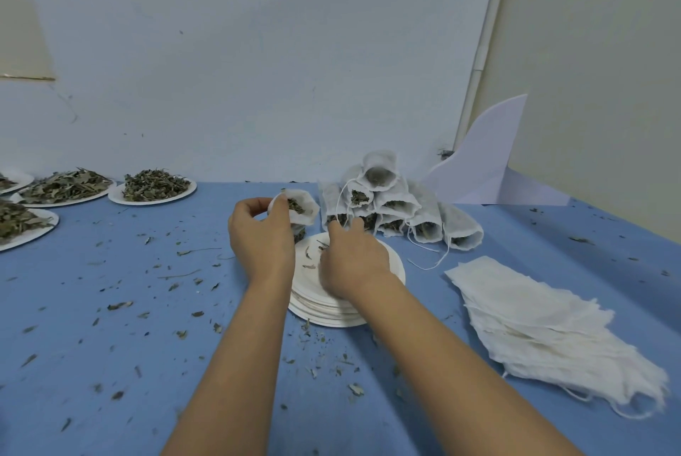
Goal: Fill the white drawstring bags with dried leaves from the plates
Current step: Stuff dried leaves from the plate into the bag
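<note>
Left hand (259, 234) grips a part-filled white drawstring bag (304, 212); right hand (353, 260) is close beside it.

Head view: the left hand's fingers and thumb curl round the bag's open mouth and hold it raised at the far edge of a stack of empty paper plates (331, 317), with dark leaves showing inside. The right hand is over that stack, blurred, its fingertips drawn together at the lower end of a thin white string (339, 197); whether it pinches the string I cannot tell. Just behind the stack lies a pile of filled bags (390, 203), mouths toward the camera. Flat empty bags (534, 315) lie heaped to the right. At the far left, loaded plates (154, 200) carry dried leaves (153, 184) on the blue table (110, 345), which is strewn with leaf crumbs (119, 305).
</note>
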Demonstrator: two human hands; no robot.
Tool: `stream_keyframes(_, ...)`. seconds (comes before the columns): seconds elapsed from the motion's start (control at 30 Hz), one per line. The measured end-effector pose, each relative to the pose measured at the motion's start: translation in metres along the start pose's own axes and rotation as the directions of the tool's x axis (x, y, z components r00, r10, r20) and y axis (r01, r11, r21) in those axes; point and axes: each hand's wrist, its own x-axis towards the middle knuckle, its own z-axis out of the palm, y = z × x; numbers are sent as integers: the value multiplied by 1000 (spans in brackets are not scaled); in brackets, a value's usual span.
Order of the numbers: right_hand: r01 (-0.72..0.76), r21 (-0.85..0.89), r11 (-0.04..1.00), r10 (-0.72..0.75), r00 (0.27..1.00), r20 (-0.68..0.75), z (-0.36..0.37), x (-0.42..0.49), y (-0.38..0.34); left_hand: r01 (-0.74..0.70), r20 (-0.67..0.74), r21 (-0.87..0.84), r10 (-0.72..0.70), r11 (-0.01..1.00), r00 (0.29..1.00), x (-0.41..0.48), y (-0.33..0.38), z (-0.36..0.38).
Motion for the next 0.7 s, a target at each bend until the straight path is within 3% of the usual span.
stream_keyframes(0.17,106,124,987,-98,993,-68,-7,-6,15,-3,14,15,3,1000,1000,-4,1,3)
stream_keyframes(0.27,108,46,993,-102,988,-116,-10,-10,18,1,24,23,-1,1000,1000,-4,0,3)
stream_keyframes(0.4,7,-73,997,-23,975,-221,-7,-17,17,0,27,24,0,1000,1000,-4,-1,2)
stream_keyframes(0.53,-95,-86,992,79,982,-171,-3,-21,15,10,29,21,-10,1000,1000,-3,-2,1)
stream_keyframes(0.7,19,39,999,-11,984,-178,-3,-20,13,17,34,20,-17,1000,999,-2,-5,2)
